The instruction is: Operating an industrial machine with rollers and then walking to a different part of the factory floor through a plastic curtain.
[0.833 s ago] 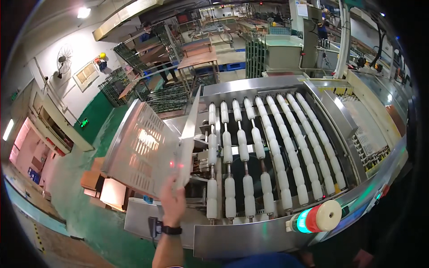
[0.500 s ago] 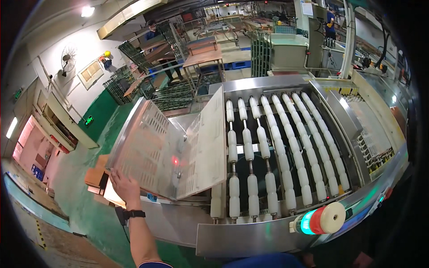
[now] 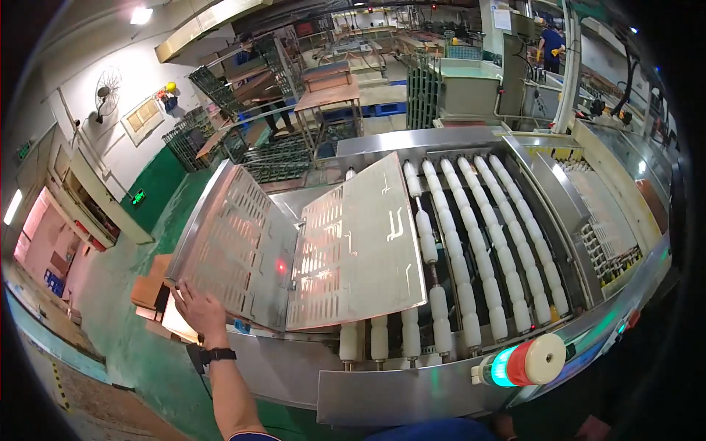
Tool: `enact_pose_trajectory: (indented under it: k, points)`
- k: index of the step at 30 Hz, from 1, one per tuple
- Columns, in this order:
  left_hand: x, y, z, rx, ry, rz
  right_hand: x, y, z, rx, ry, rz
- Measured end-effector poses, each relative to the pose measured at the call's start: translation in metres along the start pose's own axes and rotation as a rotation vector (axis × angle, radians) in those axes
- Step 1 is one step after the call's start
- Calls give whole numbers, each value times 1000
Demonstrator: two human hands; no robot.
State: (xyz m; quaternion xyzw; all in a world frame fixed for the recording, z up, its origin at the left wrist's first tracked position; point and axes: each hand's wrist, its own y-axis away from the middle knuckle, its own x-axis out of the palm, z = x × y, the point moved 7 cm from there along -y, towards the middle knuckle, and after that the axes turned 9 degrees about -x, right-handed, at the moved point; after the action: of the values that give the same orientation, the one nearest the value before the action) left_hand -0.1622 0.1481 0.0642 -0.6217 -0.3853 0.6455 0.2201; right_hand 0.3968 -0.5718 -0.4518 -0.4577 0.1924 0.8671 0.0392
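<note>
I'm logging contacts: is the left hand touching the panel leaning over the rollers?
Apart: the head view shows a clear gap between the left hand and that panel.

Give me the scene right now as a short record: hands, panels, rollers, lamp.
Left hand: open, fingers spread, at the lower-left edge of the left panel; contact cannot be told
Right hand: not in view
Left panel: slotted, tilted
Right panel: slotted, tilted, partly over the rollers
Panel layout: lower edges close together, a V between them
Rollers: white, in rows
Lamp: green part lit, red part beside it
Wrist: dark band on the left
</note>
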Motion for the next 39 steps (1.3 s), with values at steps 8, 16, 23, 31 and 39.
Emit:
enact_pose_trajectory:
  k: [8, 16, 23, 31, 39]
  points:
    - [2, -5, -1, -2, 74, -32, 19, 3, 0, -94, 209, -66]
    - [17, -4, -2, -301, 779, 211, -13, -7, 54, -43, 84, -14]
    - [74, 18, 17, -544, 878, 329, -42, 19, 77, 35, -163, 3]
    - [73, 20, 21, -443, 893, 115, -52, 20, 80, 556, -577, -26]
    - [87, 18, 33, -476, 732, 86, -76, -21, 77, 279, -200, 68]
